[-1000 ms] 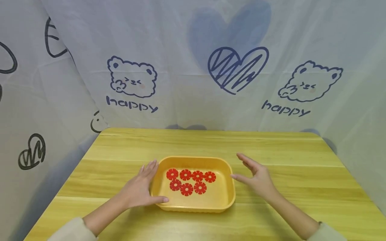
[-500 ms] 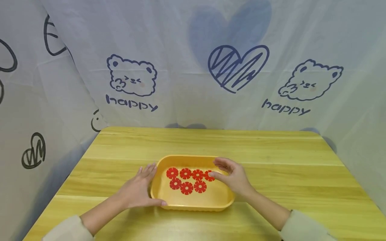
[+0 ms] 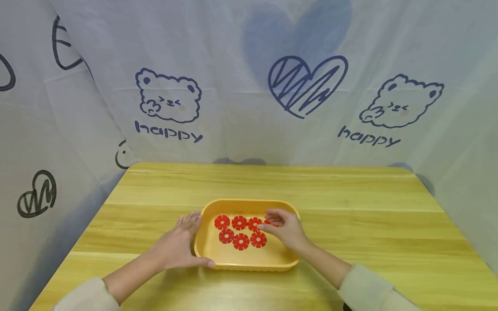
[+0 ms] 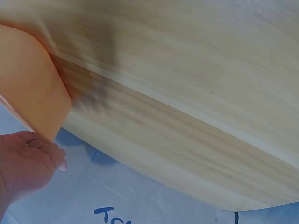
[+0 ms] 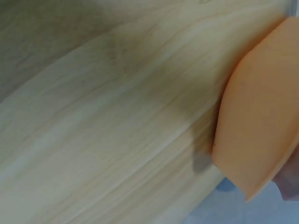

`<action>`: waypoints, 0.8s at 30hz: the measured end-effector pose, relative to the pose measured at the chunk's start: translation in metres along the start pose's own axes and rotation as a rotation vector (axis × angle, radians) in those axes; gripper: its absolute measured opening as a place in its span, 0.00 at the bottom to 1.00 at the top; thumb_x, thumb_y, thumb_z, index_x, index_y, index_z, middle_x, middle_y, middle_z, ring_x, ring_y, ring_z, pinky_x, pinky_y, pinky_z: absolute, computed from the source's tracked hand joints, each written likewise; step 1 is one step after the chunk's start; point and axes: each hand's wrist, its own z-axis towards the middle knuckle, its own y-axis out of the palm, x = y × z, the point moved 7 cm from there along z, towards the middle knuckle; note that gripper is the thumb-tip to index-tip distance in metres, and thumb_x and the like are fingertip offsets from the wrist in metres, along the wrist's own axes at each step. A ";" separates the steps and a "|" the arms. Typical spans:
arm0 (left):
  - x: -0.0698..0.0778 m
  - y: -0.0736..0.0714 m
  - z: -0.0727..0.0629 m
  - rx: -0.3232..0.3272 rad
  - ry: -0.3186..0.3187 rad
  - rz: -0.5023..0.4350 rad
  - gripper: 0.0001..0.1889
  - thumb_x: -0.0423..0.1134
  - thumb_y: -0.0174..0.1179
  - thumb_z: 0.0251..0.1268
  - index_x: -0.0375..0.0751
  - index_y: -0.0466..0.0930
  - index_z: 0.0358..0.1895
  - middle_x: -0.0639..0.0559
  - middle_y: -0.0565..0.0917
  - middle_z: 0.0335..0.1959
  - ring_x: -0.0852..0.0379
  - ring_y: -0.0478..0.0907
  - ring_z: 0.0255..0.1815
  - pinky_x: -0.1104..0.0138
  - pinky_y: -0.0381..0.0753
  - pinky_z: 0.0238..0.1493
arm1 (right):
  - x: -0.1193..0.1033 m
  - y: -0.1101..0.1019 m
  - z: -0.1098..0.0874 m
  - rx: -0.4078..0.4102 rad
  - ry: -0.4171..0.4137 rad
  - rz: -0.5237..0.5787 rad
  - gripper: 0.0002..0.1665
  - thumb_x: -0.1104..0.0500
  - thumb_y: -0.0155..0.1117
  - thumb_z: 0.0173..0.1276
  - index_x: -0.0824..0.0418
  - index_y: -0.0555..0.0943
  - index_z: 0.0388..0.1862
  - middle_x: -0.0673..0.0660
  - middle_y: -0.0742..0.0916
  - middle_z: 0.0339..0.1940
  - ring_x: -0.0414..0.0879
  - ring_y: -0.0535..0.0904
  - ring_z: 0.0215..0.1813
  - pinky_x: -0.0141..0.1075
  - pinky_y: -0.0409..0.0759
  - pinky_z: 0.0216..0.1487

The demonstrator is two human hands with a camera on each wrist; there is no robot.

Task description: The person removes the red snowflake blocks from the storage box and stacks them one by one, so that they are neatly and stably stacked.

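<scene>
Several red notched plastic discs, each with a pale hole in the middle, lie in a shallow yellow plastic tray. My left hand rests against the tray's left end, its fingers spread along the outside and its thumb at the front rim. In the left wrist view, bent fingers show beside the tray's wall. My right hand reaches over the tray's right part, thumb and fingers apart around the rightmost disc, which is mostly hidden. In the right wrist view the tray's wall hides most of that hand.
The tray stands on a light wood-grain table with rounded far corners. Behind it hangs a white cloth printed with bears, hearts and the word "happy". More printed cloth hangs along the left side.
My right hand has moved left from beside the tray to over the rightmost disc. My left hand has stayed at the tray's left end. The discs keep their places.
</scene>
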 end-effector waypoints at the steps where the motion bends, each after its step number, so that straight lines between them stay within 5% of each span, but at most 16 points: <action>1: 0.000 0.000 0.000 0.005 0.002 0.003 0.64 0.77 0.58 0.35 0.24 0.57 0.66 0.32 0.57 0.70 0.36 0.56 0.71 0.48 0.58 0.69 | 0.001 0.001 0.001 0.004 0.004 -0.008 0.25 0.66 0.71 0.53 0.76 0.76 0.49 0.70 0.83 0.43 0.52 0.81 0.43 0.28 0.82 0.44; 24: 0.002 -0.001 -0.001 0.021 0.024 0.041 0.63 0.77 0.57 0.36 0.23 0.59 0.65 0.31 0.58 0.69 0.36 0.58 0.70 0.50 0.60 0.69 | 0.012 0.018 -0.001 -0.052 0.064 -0.412 0.14 0.66 0.75 0.44 0.71 0.82 0.31 0.56 0.82 0.24 0.40 0.73 0.27 0.26 0.75 0.28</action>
